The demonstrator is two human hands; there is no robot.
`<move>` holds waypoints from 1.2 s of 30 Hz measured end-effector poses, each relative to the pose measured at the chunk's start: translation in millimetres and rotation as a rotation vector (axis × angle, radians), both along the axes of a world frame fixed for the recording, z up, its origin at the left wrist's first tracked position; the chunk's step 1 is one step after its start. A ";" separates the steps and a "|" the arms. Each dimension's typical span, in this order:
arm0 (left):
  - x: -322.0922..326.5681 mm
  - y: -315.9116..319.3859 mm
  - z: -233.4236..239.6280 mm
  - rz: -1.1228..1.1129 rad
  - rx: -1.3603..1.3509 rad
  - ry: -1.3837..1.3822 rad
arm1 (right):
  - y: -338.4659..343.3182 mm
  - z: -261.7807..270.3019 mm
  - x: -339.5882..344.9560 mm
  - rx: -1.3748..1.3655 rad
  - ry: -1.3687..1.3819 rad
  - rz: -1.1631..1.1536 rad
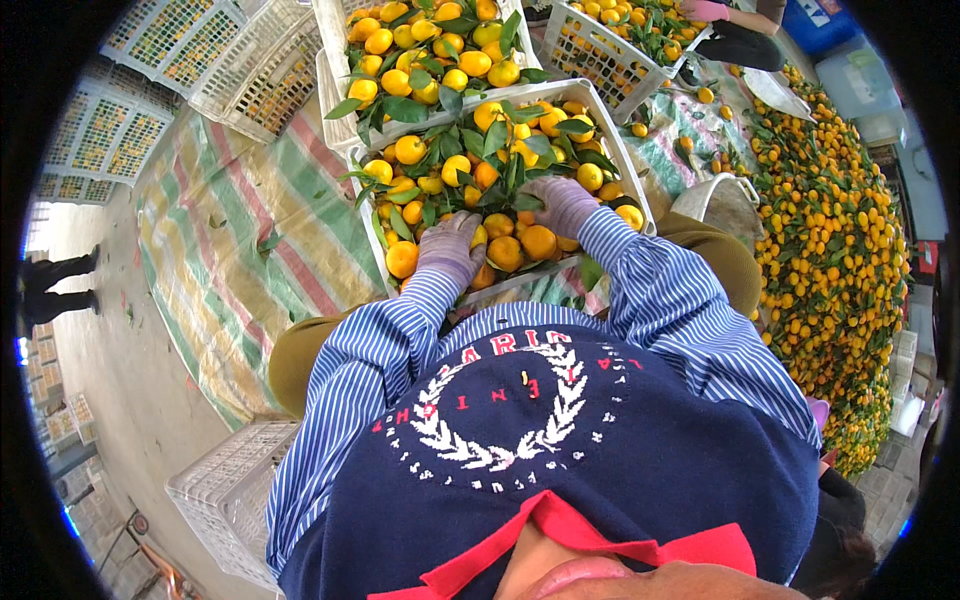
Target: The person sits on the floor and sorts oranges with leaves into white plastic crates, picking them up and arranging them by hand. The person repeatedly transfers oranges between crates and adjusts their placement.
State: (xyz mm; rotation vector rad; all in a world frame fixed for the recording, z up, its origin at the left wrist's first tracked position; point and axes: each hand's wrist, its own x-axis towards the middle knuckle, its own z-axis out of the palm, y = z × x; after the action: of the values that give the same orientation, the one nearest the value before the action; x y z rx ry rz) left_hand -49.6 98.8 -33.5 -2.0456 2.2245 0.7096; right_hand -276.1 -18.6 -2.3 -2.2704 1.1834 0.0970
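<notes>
Before me stands a white plastic crate [634, 169] filled with orange citrus fruits, many with green leaves on their stems. My left hand [452, 244], in a pale purple knitted glove, lies on the fruits near the crate's front edge, its fingers curled by a yellowish fruit [478, 236]. My right hand [557, 204], gloved the same way, reaches in at the right, its fingertips among leaves [529, 201]. Whether it grips a fruit is hidden. Between both hands lie bare orange fruits [505, 254], touching one another.
A second full crate [330, 97] adjoins at the top. Loose fruit [825, 285] is heaped at right, past a white bucket [720, 199]. Crates [225, 487] stand at left. A person's pink-gloved hand [705, 10] is at the upper right crate. Striped sheeting [247, 247] covers the floor.
</notes>
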 end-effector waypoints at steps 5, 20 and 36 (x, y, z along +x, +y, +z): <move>0.3 0.5 2.9 -0.019 0.010 -0.016 | -12.0 7.7 10.1 -0.598 -0.204 -0.038; 1.6 4.5 -12.8 -0.022 -0.097 -0.036 | 4.0 -6.0 64.3 -0.035 -0.008 -0.382; -1.6 -8.2 20.2 0.039 -0.032 0.019 | 4.5 -27.3 59.1 0.056 0.056 0.455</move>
State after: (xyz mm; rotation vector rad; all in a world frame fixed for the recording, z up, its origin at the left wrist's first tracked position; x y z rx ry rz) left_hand -51.2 90.6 -13.2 -2.1116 2.2261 0.7044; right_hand -217.0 -14.1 -29.6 -2.4585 0.6602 0.3626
